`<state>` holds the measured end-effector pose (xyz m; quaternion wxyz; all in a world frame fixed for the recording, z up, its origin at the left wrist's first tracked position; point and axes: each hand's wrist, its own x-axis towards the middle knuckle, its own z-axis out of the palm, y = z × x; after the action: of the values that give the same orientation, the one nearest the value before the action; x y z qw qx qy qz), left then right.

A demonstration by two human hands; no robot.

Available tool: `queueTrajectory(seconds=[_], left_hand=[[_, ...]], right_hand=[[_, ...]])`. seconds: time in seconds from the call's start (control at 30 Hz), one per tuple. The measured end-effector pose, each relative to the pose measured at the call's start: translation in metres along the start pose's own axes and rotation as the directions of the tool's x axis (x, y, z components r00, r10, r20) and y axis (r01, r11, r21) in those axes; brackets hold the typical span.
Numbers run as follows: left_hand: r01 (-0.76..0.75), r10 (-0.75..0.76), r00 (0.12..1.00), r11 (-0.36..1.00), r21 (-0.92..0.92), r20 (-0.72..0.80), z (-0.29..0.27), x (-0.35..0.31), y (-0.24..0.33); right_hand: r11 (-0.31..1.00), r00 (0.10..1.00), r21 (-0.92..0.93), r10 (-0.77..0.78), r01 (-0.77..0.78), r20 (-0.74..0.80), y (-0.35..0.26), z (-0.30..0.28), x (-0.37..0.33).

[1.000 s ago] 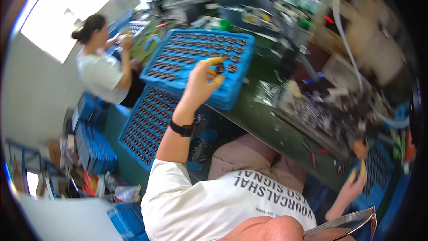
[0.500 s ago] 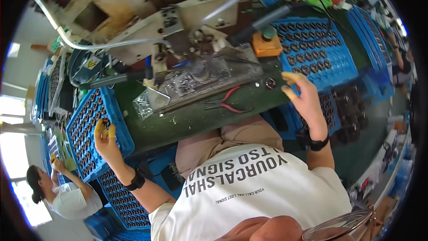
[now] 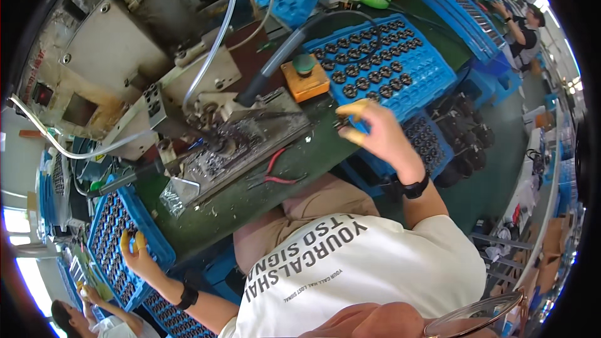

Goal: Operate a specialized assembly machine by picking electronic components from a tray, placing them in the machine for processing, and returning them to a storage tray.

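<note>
Yellow finger covers sit on both my hands. My right hand (image 3: pixel 379 133), at the right of the green bench (image 3: pixel 322 150), pinches a small round black part (image 3: pixel 341 122) between thumb and fingers. My left hand (image 3: pixel 139 258) is over the blue tray (image 3: pixel 153 233) on the left, which is filled with rows of similar round parts. Its thumb and fingers curl toward each other among the parts; what lies between them is too small to make out. Red-handled pliers (image 3: pixel 275 172) lie on the bench between my hands, before the machine's metal base plate (image 3: pixel 231 169).
A machine (image 3: pixel 216 131) strewn with metal chips stands ahead. An orange box (image 3: pixel 305 81) with a green button sits beside it. Another blue tray (image 3: pixel 432 78), partly filled, lies at the right. Clear hoses (image 3: pixel 216 44) hang in front. Two people work farther off, one left, one right.
My view has turned to the right. My right hand has closed on the round part that lay on the bench. My left hand stays over the left tray, its fingers closer together.
</note>
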<state>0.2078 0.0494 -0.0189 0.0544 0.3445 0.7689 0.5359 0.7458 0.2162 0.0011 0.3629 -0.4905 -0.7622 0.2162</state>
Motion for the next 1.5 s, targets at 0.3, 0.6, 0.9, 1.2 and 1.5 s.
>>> queueTrajectory(seconds=[0.3, 0.6, 0.9, 1.2, 1.5], left_hand=[[0.006, -0.005, 1.000, 0.991, -0.133, 0.001, 0.008, 0.010, -0.012], [-0.002, -0.003, 1.000, 0.975, -0.222, -0.020, 0.006, 0.001, -0.015], [-0.004, -0.014, 0.997, 0.976, -0.218, -0.080, 0.010, -0.015, 0.014], [-0.075, 0.067, 0.996, 0.988, -0.137, -0.061, 0.019, -0.013, 0.011], [-0.152, 0.157, 0.982, 0.987, 0.059, -0.109, 0.016, -0.013, 0.025]], right_hand=[[0.864, 0.909, -0.382, 0.178, -0.328, -0.377, 0.159, -0.123, -0.002], [0.771, 0.953, -0.579, 0.119, -0.265, -0.278, 0.204, -0.120, -0.001], [0.826, 0.837, -0.540, -0.403, 0.159, -0.371, 0.027, -0.003, 0.005], [0.941, 0.957, 0.180, -0.277, 0.288, -0.082, -0.068, 0.095, 0.045], [0.911, 0.919, 0.150, -0.361, 0.384, -0.158, -0.094, 0.125, 0.078]])
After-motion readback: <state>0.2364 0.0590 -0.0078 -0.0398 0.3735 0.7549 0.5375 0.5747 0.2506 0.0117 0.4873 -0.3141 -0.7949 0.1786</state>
